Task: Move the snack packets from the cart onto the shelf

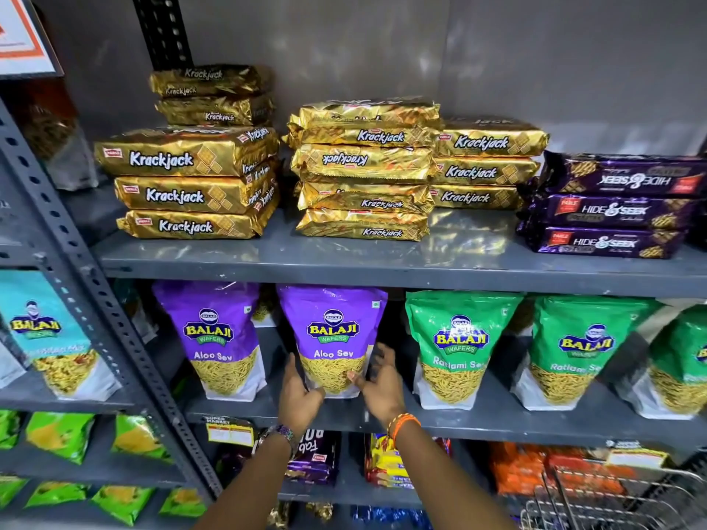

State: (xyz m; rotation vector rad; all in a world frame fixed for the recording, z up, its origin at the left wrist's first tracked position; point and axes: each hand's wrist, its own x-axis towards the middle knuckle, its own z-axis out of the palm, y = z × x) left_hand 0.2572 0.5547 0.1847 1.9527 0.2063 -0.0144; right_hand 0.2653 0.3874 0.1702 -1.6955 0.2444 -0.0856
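A purple Aloo Sev packet (332, 338) stands upright on the grey middle shelf (497, 420). My left hand (300, 395) cups its lower left corner, thumb on the front. To the packet's lower right, my right hand (380, 384) has its fingers spread, and only the thumb touches the front. A second purple Aloo Sev packet (220, 338) stands just to the left. Two green Ratlami Sev packets (457, 346) (581, 350) stand to the right. The wire cart (612, 499) shows at the bottom right; what it holds is hidden.
The top shelf (382, 262) carries stacks of gold Krackjack packs (187, 185) and purple Hide & Seek packs (612, 208). A perforated grey upright (95, 300) divides off the left rack of Balaji and green packets. Biscuit packs (313, 460) sit on the lower shelf.
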